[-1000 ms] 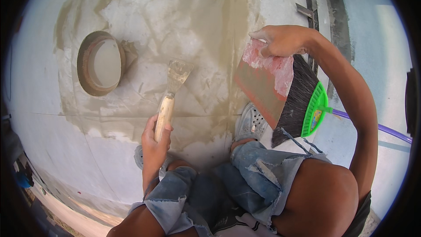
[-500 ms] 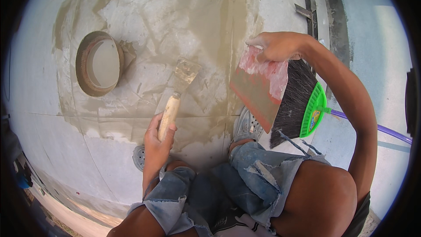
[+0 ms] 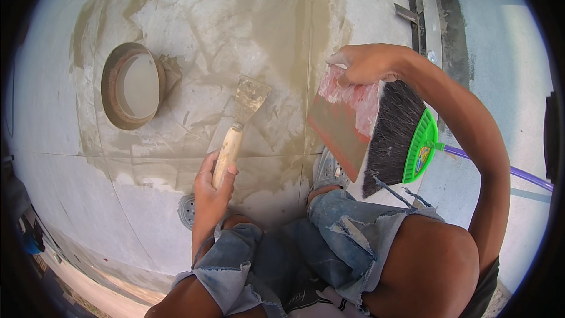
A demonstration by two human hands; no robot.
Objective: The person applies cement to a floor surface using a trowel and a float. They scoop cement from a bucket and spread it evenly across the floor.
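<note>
My left hand [image 3: 212, 191] is closed around the pale wooden handle of a putty knife [image 3: 250, 97], its mud-streaked metal blade pointing up over the smeared concrete floor [image 3: 247, 29]. To the right, my right hand [image 3: 362, 62] grips the top edge of a flat square plate [image 3: 342, 132] coated with grey-brown paste and pink-white smears, thumb over its face. The plate is tilted beside the dark bristles of a broom with a green head [image 3: 421, 141]. A round container [image 3: 110, 82] with grey liquid or paste sits on the floor at the left, apart from both hands.
My feet in grey perforated clogs [image 3: 329, 171] and my knees in torn jeans [image 3: 353, 241] fill the lower middle. The broom's purple handle [image 3: 524, 176] extends to the right. A dark metal frame with brackets [image 3: 415, 9] runs along the upper right, beside a pale blue strip of floor [image 3: 500, 35].
Over the last second my right hand and the plate have moved down and slightly left. My left hand and the putty knife have shifted slightly right, with the blade turned a little.
</note>
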